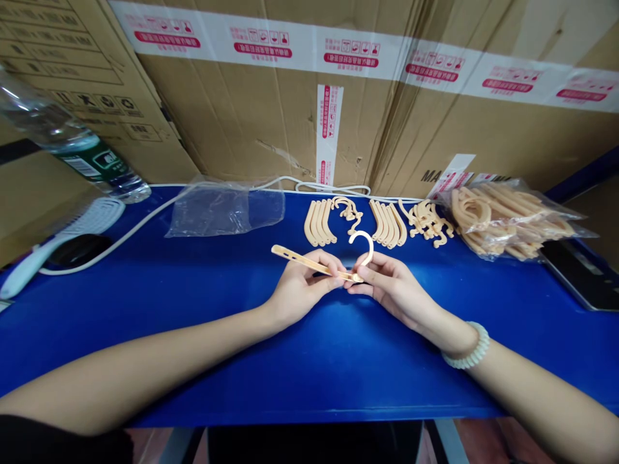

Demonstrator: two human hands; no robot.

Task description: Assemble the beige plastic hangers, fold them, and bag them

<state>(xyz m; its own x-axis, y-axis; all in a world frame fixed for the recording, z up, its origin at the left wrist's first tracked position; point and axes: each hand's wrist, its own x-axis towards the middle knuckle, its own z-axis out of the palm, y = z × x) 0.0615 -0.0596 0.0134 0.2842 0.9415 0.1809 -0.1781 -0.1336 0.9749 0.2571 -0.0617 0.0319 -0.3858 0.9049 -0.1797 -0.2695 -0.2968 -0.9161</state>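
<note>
Over the middle of the blue table, my left hand [304, 287] pinches a beige plastic hanger arm [294, 257], a slim bar with slots near its outer end. My right hand [394, 287] grips a beige hanger hook [370, 243] whose curve points up. The inner end of the arm meets the base of the hook between my fingertips; whether they are joined I cannot tell. Behind my hands lie two rows of curved hanger arms, a left row [319, 223] and a right row [387, 223]. Loose hooks [428, 220] form a pile on the right, and a few more hooks [346, 207] lie between the rows.
Bags of beige hanger parts [507, 219] lie at the right, partly over a dark phone [580, 274]. An empty clear bag [217, 209], a white cable [140, 225], a hairbrush [62, 238], a black mouse [82, 250] and a water bottle [91, 154] are at left. Cardboard boxes [251, 116] wall the back.
</note>
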